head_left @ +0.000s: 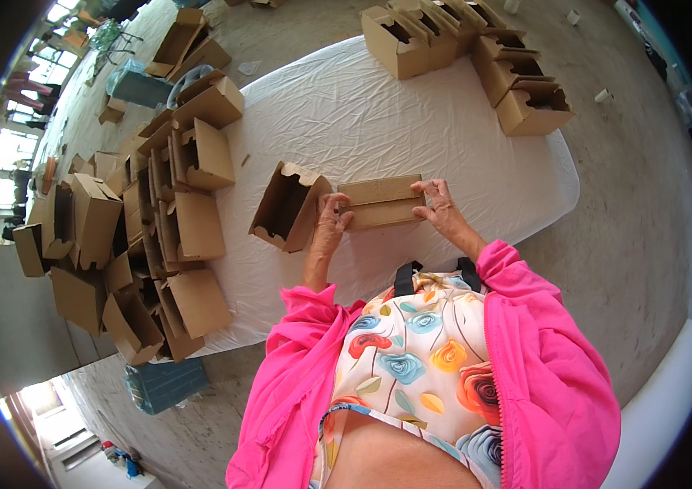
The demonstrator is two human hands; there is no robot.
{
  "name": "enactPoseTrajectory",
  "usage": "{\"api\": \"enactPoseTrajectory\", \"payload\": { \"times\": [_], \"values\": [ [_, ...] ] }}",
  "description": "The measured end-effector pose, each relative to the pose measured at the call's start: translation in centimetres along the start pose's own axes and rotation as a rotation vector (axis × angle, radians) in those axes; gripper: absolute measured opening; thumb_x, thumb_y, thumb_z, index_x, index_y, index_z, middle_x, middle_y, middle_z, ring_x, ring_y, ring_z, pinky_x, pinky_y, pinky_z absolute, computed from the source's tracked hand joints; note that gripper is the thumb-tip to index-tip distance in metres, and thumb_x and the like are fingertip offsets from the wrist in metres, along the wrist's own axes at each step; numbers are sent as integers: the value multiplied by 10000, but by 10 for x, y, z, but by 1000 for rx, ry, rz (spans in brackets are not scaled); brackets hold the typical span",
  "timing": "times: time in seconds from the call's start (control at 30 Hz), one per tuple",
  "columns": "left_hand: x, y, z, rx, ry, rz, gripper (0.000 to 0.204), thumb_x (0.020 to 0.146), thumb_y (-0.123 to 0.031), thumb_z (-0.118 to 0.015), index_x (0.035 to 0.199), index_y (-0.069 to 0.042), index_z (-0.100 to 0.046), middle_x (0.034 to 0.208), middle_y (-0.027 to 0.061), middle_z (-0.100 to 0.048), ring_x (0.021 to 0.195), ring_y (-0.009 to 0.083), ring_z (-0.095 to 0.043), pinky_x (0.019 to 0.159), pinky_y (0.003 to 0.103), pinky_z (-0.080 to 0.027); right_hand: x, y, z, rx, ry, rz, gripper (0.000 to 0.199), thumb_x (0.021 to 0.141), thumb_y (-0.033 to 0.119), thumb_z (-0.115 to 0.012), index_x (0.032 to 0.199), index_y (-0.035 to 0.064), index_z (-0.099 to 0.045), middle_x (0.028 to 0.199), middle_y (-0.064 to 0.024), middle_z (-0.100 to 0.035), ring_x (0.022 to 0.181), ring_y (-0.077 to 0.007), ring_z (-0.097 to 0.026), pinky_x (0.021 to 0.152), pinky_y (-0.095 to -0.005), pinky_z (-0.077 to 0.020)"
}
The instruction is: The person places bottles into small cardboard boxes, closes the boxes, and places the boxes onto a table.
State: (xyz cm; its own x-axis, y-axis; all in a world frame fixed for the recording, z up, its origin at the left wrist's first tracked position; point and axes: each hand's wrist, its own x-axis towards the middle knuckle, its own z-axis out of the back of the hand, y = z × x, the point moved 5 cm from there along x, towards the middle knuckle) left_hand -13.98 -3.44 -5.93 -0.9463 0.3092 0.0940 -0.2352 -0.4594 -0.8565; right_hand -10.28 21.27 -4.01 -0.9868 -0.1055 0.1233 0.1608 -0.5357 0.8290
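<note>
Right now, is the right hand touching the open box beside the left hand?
Apart: the head view shows the closed box between the right hand and the open box.

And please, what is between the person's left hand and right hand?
The head view shows a brown cardboard box between the left hand and the right hand; a seam runs along its upper side.

A workshop, apparently for packing: open cardboard boxes (202, 226) stand massed at left and lined up at far right on a white-covered worktable (313, 106), above bare, marked concrete flooring (631, 204); windows (13, 151) line the left.
</note>
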Motion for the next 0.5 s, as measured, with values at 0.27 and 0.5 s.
{"api": "enactPoseTrajectory", "payload": {
  "times": [0.27,0.5],
  "values": [
    [6,25,-31,-590,-233,563,384,884,-235,-490,1206,-122,-313,1147,87,-391,1035,176,-387,916,297,-306,1,-31,-19,560,178,-462,355,832,95,-531,1129,154,-347,919,-23,-424,676,-80,-440,547,-234,-433],
    [10,-17,-96,-773,-100,604,527,867,-189,-497,1325,-196,-238,1295,142,-280,1156,248,-330,931,370,-329,-8,-54,45,392,15,-345,373,809,25,-470,1143,174,-398,1077,-6,-447,955,-131,-461,773,-272,-432]
  ]
}}
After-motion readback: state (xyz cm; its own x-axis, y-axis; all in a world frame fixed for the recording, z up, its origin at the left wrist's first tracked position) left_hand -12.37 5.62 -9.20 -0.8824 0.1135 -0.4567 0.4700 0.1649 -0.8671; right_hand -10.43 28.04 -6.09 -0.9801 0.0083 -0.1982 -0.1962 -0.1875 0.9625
